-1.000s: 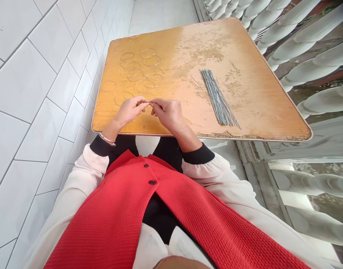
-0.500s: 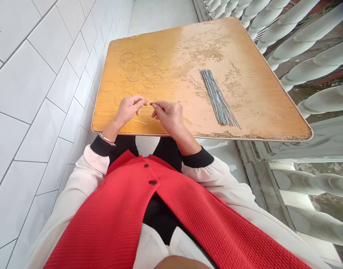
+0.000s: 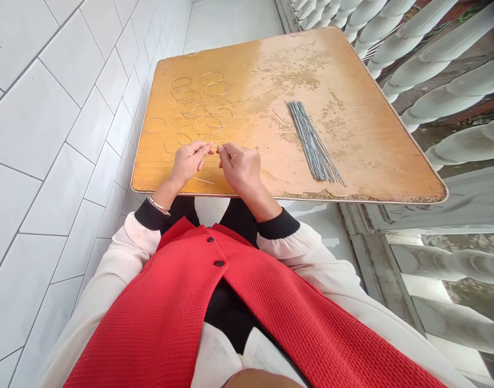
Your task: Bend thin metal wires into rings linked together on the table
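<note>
My left hand and my right hand are close together over the table's near edge, each with thumb and forefinger pinched. Both grip a thin metal wire, of which almost nothing shows between the fingertips. Below my left hand a short straight stretch of wire is visible; whether it belongs to the held wire I cannot tell. Beyond the hands, several thin wire rings lie overlapping on the table. To the right lies a bundle of straight grey wires, with a stray wire beside its far end.
The wooden table has a worn, peeling top and a chipped near edge. A white tiled wall runs along the left. White balusters line the right side.
The two hands have drawn slightly closer together, the right one moving a little left. Less of the wire shows between the fingertips. Rings and bundle lie as before.
</note>
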